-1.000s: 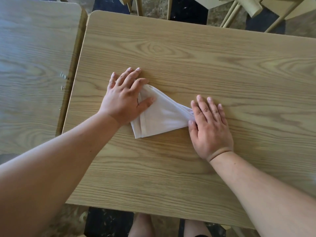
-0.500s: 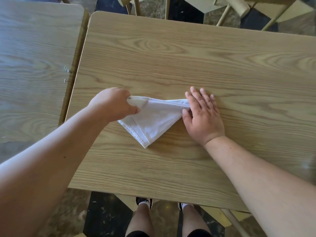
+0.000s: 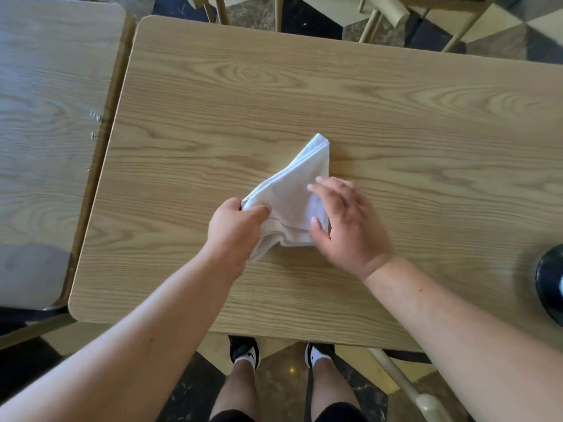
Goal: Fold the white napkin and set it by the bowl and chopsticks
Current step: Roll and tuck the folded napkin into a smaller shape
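The white napkin point(image 3: 292, 196) lies folded into a rough triangle in the middle of the wooden table point(image 3: 335, 102), its tip pointing away from me. My left hand point(image 3: 234, 229) pinches the napkin's near-left corner and lifts it slightly. My right hand point(image 3: 347, 220) rests flat on the napkin's right side with fingers spread, pressing it down. A dark bowl point(image 3: 550, 281) shows partly at the right edge of the view, well to the right of the napkin. No chopsticks are in view.
A second wooden table point(image 3: 51, 117) stands close on the left with a narrow gap between. Chair legs point(image 3: 374, 22) stand beyond the far edge. My feet in dark shoes point(image 3: 243, 351) show below the near edge.
The napkin has been turned so its tip points away from me. My left hand moved right and nearer, still gripping a corner. My right hand shifted onto the napkin's right side. The bowl came into view.
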